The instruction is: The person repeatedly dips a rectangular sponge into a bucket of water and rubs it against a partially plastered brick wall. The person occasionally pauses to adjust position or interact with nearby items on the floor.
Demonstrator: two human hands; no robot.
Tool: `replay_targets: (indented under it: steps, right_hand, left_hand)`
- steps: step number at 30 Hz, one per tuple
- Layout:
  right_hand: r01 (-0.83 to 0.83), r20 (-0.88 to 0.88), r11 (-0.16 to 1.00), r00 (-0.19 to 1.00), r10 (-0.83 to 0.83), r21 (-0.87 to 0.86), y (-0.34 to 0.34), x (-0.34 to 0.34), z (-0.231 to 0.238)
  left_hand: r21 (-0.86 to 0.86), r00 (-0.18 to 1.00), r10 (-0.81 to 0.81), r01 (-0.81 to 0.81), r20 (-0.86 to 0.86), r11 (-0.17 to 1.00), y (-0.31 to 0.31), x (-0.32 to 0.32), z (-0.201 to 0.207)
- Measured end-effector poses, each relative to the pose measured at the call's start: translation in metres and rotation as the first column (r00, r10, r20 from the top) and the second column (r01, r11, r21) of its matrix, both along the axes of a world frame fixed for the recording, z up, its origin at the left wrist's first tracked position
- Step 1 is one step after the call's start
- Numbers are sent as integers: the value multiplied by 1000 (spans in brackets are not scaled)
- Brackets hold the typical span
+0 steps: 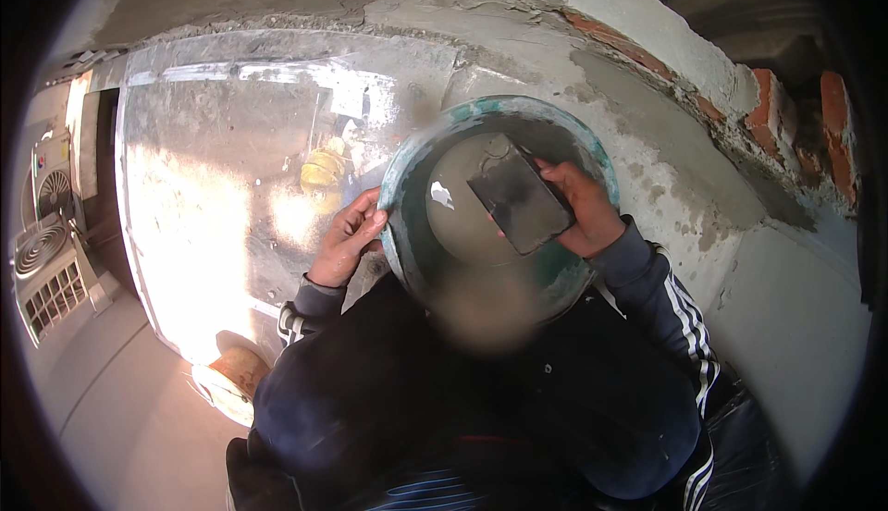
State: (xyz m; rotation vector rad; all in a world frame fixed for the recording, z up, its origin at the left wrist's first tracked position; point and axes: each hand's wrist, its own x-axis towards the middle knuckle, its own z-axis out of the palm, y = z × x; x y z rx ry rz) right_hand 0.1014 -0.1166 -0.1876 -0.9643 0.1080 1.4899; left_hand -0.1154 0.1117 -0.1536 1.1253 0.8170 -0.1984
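Note:
Between my knees stands a round green bucket (pixel 393 250), its rim crusted with grey-white residue. Greyish liquid (pixel 462 206) lies in its bottom, with a bright reflection on the surface. My left hand (pixel 349 238) is closed on the bucket's left rim, thumb on top and fingers outside. Over the right half of the opening, my right hand (pixel 587 210) grips a dark, wet-looking rectangular box-like piece (pixel 520 192) by its right side. That piece is tilted, and a fingertip shows at its lower left edge. Whether it is hollow I cannot tell.
A rough plastered ledge with exposed bricks (pixel 772 113) curves along the back and right. Left of the bucket is a pale, sunlit sheet-like surface (pixel 185 197) with a yellow object (pixel 324 171). A spool-shaped thing (pixel 239 374) and air-conditioner units (pixel 51 243) stand farther left.

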Motion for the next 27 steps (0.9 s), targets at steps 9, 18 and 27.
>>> replay_targets:
  steps: [9, 18, 27]
  right_hand:
    - [-171, 774, 984, 615, 149, -53, -23, 1, -9]
    - [56, 632, 989, 774, 45, -138, 28, -17, 70]
    - [79, 897, 949, 359, 258, -304, 20, -15, 35]
  left_hand:
    - [399, 972, 10, -105, 234, 911, -3, 11, 5]
    - [129, 965, -120, 91, 232, 987, -22, 56, 52]
    - [351, 926, -370, 323, 73, 879, -25, 60, 36]
